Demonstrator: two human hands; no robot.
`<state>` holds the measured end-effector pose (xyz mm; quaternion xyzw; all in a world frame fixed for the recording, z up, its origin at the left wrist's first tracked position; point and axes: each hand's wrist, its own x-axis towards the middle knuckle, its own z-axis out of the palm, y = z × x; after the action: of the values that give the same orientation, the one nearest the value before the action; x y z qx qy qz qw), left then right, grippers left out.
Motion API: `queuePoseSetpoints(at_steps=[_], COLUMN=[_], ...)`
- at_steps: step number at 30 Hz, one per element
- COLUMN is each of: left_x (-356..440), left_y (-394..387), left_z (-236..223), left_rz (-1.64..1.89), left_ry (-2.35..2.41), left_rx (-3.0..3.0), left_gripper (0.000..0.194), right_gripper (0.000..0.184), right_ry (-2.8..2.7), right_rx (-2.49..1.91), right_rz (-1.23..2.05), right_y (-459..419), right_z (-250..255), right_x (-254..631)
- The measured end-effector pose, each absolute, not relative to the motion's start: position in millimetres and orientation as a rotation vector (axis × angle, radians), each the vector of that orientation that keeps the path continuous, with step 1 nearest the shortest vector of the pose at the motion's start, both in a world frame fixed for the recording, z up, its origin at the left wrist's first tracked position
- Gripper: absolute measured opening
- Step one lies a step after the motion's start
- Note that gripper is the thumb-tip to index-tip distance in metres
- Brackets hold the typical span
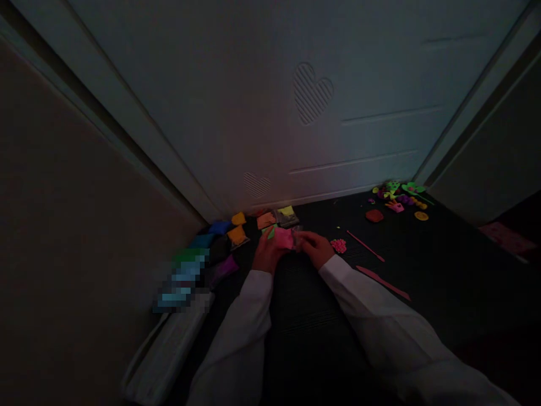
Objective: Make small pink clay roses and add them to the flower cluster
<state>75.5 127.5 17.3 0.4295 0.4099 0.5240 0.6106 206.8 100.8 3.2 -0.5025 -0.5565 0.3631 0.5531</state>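
Between my hands is a small clear packet of pink modelling clay [284, 238], held over the dark table. My left hand [265, 254] grips its left side, thumb along the pink. At the packet's right end, the fingers of my right hand [316, 248] pinch the clear plastic edge. A bit of green [270, 230] shows just behind my left fingers. Right of my right hand lies a cluster of small pink beads or clay balls [338, 245]. A thin pink stick tool [366, 246] and a pink clay knife [382, 282] lie farther right.
Packets of coloured clay, among them orange [236, 235], purple [224, 269], blue [220, 227] and yellow [286, 211], line the back left. A white pouch [169, 349] lies at the left. Small clay figures [395, 194] and a red lump [374, 215] sit back right, before a white panel [253, 113].
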Motion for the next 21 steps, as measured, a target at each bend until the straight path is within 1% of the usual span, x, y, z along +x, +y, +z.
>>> queuePoseSetpoints(at_steps=[5, 9, 11, 15, 18, 21], left_x=[73.2, 70.6, 70.5, 70.7, 70.6, 69.8], left_y=[127.9, 127.9, 127.8, 126.5, 124.9, 124.0], left_z=[14.9, 16.9, 18.0, 20.6, 21.9, 21.7], left_rz=[1.058, 1.024, 1.029, 1.051, 1.064, 1.039], left_ry=[0.888, 0.890, 0.880, 0.894, 0.943, 0.947], left_rx=[0.907, 0.926, 0.936, 1.011, 1.058, 1.069], left_gripper=[0.041, 0.038, 0.044, 0.065, 0.068, 0.066], right_gripper=[0.025, 0.024, 0.026, 0.029, 0.030, 0.030], right_ry=[-1.314, -1.321, -1.342, -1.408, -1.443, -1.453], right_rx=[-1.168, -1.179, -1.184, -1.176, -1.185, -1.199], right_rz=[0.935, 0.926, 0.915, 0.880, 0.858, 0.833], right_y=[103.5, 103.1, 101.7, 97.5, 95.6, 95.5], right_z=[1.2, 1.2, 2.6, 7.2, 8.6, 8.4], right_x=[209.8, 209.8, 208.9, 206.7, 206.7, 208.5])
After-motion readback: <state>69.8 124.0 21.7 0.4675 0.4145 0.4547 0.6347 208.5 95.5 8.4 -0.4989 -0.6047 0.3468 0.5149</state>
